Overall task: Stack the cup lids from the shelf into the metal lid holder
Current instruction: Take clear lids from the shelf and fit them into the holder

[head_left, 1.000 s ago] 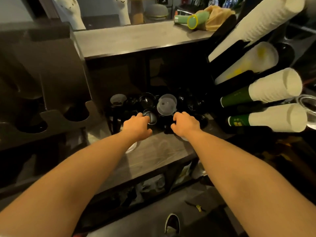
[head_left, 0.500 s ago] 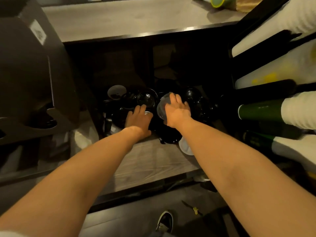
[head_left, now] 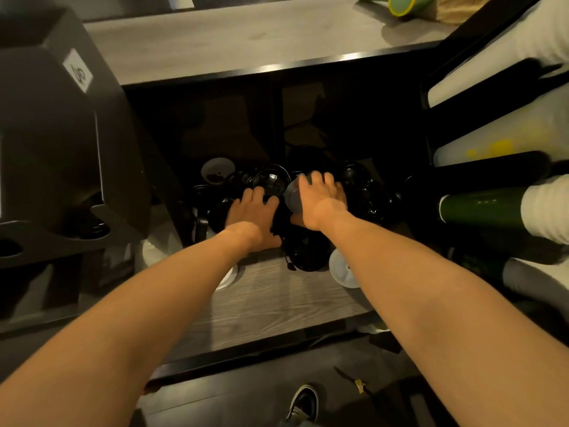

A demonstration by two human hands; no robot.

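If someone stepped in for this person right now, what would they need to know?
Left hand: open, resting on the black lids on the shelf.
Right hand: gripping a clear lid at the pile.
Done: one lid grasped, not yet carried off.
Left: stacking it and all the rest, including the white lid at the pile's near edge.

I'm seeing the shelf (head_left: 271, 306) front lying bare. Black lids (head_left: 363, 192) are crowding its back, cup stacks (head_left: 480, 208) jutting in at right.
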